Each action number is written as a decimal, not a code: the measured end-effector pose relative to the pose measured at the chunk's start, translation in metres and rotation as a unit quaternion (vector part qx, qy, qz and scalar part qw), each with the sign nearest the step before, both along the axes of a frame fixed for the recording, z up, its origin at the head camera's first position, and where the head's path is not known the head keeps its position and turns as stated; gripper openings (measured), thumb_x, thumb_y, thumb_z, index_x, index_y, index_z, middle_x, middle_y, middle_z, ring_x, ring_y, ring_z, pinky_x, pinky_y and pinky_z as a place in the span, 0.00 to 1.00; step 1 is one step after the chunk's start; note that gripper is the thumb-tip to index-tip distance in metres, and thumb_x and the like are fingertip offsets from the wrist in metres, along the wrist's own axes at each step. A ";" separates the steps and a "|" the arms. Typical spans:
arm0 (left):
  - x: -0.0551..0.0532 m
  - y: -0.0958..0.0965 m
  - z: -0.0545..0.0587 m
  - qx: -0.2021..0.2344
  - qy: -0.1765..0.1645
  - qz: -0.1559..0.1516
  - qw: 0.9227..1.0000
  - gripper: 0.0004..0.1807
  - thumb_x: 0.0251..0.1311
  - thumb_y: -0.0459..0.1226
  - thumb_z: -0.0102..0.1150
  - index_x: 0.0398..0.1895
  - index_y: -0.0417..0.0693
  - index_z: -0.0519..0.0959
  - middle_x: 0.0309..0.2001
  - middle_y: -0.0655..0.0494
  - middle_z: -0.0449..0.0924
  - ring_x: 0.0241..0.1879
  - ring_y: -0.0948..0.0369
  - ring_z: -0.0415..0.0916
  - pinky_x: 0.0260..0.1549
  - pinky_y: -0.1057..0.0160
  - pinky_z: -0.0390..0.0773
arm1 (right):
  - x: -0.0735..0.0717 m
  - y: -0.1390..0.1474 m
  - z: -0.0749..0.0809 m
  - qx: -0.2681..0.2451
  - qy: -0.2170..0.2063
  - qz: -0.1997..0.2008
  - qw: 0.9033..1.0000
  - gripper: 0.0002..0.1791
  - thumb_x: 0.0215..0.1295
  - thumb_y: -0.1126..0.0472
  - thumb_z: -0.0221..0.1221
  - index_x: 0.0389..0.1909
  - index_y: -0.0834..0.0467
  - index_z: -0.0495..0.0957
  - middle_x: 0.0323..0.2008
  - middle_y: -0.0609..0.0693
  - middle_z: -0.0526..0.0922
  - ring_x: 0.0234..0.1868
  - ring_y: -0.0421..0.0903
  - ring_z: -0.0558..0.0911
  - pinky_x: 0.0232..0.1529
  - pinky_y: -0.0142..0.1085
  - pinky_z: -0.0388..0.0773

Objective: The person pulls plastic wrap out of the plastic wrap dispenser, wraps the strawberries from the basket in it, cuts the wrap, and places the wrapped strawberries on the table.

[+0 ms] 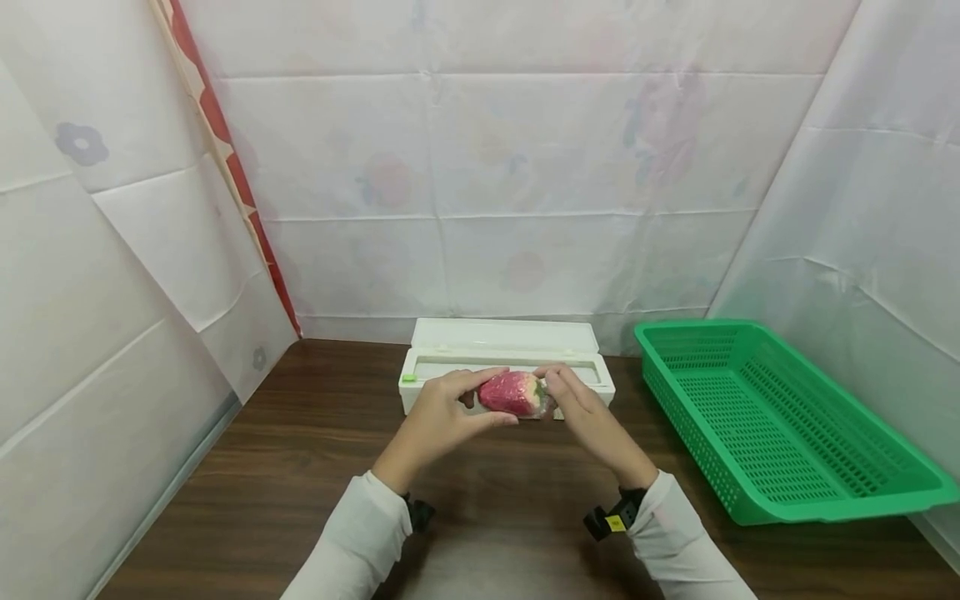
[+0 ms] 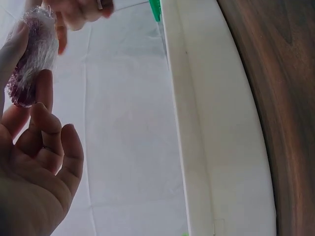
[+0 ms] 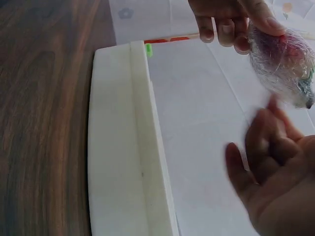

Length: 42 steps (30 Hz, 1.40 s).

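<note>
A red strawberry-shaped fruit (image 1: 512,393), pale and green at one end, is wrapped in clear plastic film. My left hand (image 1: 442,411) pinches its red end between thumb and fingers. Beside the green end is my right hand (image 1: 592,421), its fingers extended toward the film. The right wrist view shows the right hand (image 3: 280,172) blurred, with loosely bent fingers just below the wrapped fruit (image 3: 280,64); firm contact cannot be told. Behind both hands a white cling film dispenser (image 1: 408,396) stands on the table, its lid (image 1: 506,335) raised.
A green plastic basket (image 1: 738,500) stands on the right of the brown wooden table (image 1: 300,467). White patterned sheeting (image 1: 525,150) hangs behind and at both sides. A small light-green piece (image 1: 408,377) sits at the dispenser's left end.
</note>
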<state>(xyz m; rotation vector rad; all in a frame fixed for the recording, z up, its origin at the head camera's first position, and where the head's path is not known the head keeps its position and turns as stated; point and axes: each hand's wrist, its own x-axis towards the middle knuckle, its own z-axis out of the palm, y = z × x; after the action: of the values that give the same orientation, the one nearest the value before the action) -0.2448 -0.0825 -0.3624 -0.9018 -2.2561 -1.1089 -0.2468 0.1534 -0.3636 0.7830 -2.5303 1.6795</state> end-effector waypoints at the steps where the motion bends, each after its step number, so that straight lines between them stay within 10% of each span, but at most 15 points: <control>1: 0.000 0.000 -0.001 0.000 0.002 0.000 1.000 0.33 0.43 0.45 0.82 0.57 0.51 0.84 0.29 0.66 0.78 0.27 0.62 0.70 0.27 0.67 0.74 | 0.000 -0.001 -0.001 -0.004 -0.013 0.017 1.000 0.26 0.82 0.41 0.34 0.64 0.52 0.69 0.45 0.53 0.77 0.45 0.53 0.79 0.47 0.49 0.78; 6: 0.000 0.000 -0.002 -0.002 -0.003 -0.010 1.000 0.34 0.42 0.45 0.83 0.57 0.51 0.84 0.30 0.67 0.78 0.28 0.60 0.71 0.28 0.68 0.74 | 0.001 -0.005 -0.006 -0.034 -0.066 0.079 0.994 0.30 0.82 0.41 0.31 0.70 0.56 0.63 0.62 0.53 0.71 0.63 0.50 0.70 0.64 0.49 0.67; 13: -0.001 -0.001 -0.001 -0.023 0.004 -0.008 1.000 0.32 0.44 0.45 0.82 0.56 0.50 0.84 0.34 0.64 0.83 0.28 0.61 0.72 0.28 0.68 0.74 | -0.003 -0.005 -0.003 -0.039 -0.053 0.112 0.992 0.27 0.84 0.50 0.35 0.62 0.69 0.68 0.41 0.58 0.77 0.41 0.50 0.78 0.42 0.39 0.79; 21: -0.001 -0.003 -0.001 -0.040 0.018 0.019 0.999 0.33 0.42 0.46 0.82 0.56 0.50 0.85 0.32 0.64 0.81 0.28 0.64 0.69 0.26 0.67 0.73 | -0.005 -0.003 -0.001 -0.090 -0.095 0.101 0.986 0.25 0.81 0.53 0.47 0.66 0.68 0.71 0.49 0.59 0.81 0.46 0.51 0.84 0.51 0.54 0.79; 31: -0.003 -0.004 -0.001 -0.049 0.009 0.049 0.998 0.33 0.45 0.49 0.81 0.57 0.53 0.84 0.33 0.66 0.81 0.29 0.64 0.70 0.28 0.67 0.74 | -0.004 0.008 0.002 -0.021 -0.023 0.050 0.998 0.22 0.75 0.53 0.57 0.66 0.50 0.72 0.57 0.51 0.78 0.54 0.49 0.80 0.52 0.46 0.80; 42: -0.003 -0.008 0.001 -0.042 -0.005 0.036 0.998 0.32 0.46 0.48 0.80 0.58 0.53 0.84 0.35 0.64 0.83 0.29 0.65 0.71 0.28 0.67 0.75 | -0.006 0.012 -0.001 -0.066 0.058 0.001 0.996 0.14 0.65 0.62 0.68 0.51 0.57 0.85 0.47 0.51 0.86 0.42 0.46 0.86 0.40 0.37 0.83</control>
<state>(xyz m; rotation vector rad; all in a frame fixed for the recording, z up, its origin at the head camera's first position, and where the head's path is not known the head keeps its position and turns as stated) -0.2477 -0.0901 -0.3609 -0.8425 -2.3393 -0.9956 -0.2525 0.1651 -0.3646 0.8472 -2.3169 1.7255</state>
